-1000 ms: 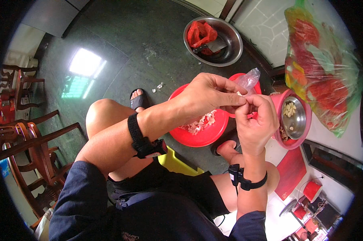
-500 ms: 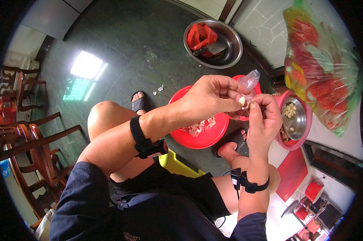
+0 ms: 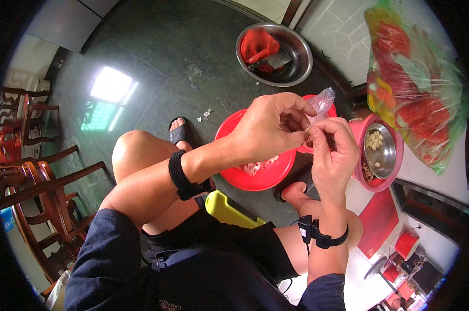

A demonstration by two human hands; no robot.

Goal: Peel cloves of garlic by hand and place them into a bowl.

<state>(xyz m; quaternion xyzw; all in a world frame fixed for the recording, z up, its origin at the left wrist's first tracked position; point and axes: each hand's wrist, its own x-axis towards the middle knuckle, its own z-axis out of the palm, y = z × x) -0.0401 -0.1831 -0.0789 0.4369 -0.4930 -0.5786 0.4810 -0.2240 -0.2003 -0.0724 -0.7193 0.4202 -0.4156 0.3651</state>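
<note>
In front of me both hands meet at the fingertips. My left hand [image 3: 271,124] has its thumb and fingers pinched together, and my right hand [image 3: 334,153] pinches at the same spot. Between them is a garlic clove, mostly hidden by the fingers now. Beneath the hands sits a red basin [image 3: 229,173] with a pile of garlic skins [image 3: 256,167]. Partly behind the hands, a second red container has a clear plastic bag [image 3: 322,102] in it. To the right, peeled garlic cloves [image 3: 374,140] lie in a steel bowl [image 3: 385,165] set in a pink basin [image 3: 399,155].
A large steel basin [image 3: 301,72] at the back holds a red mesh bag [image 3: 259,47] and a cleaver [image 3: 276,61]. A plastic bag with red contents [image 3: 424,114] is at the right. Yellow-green plastic [image 3: 226,210] shows between my legs; wooden chairs [image 3: 53,202] stand left.
The pale clove that showed between my fingertips is now mostly covered by them. My right hand has shifted slightly left, and the fingertips have come closer together.
</note>
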